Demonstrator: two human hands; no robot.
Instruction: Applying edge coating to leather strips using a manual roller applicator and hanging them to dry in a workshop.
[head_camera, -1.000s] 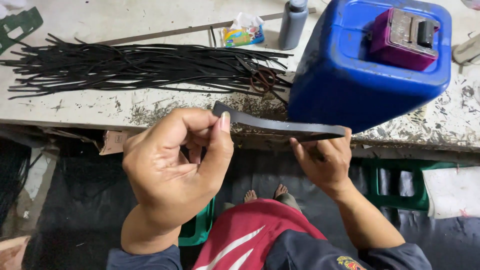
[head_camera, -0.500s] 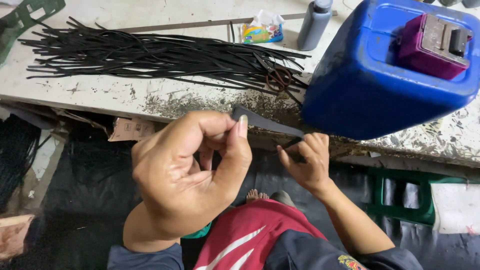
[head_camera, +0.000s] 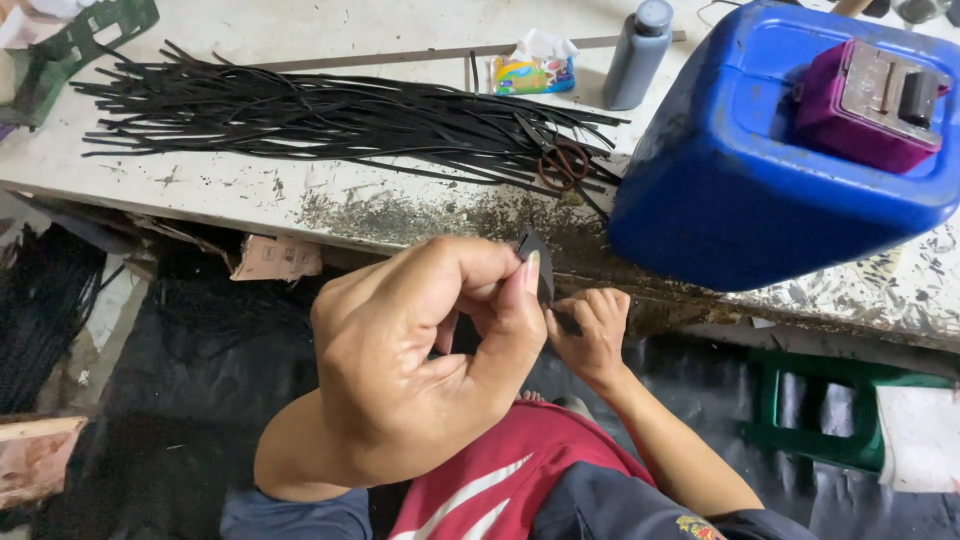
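Observation:
My left hand (head_camera: 420, 370) is raised close to the camera, its thumb and fingers pinching one end of a short black strip (head_camera: 537, 266). My right hand (head_camera: 592, 332) is just beyond it, fingers curled on the strip's other end, so both hands nearly touch. Most of the strip is hidden between them. On the stained white table (head_camera: 300, 190) above my hands lies a spread pile of long black strips (head_camera: 330, 120).
A big blue plastic jerrycan (head_camera: 760, 180) with a purple box (head_camera: 865, 105) on top stands at the table's right. A grey bottle (head_camera: 637, 55), a colourful packet (head_camera: 533, 68) and brown-handled scissors (head_camera: 567, 162) lie nearby. A green stool (head_camera: 830, 420) stands below right.
My hands have come together: the strip, held stretched out a second ago, now shows only as a short end between them. The view has shifted slightly.

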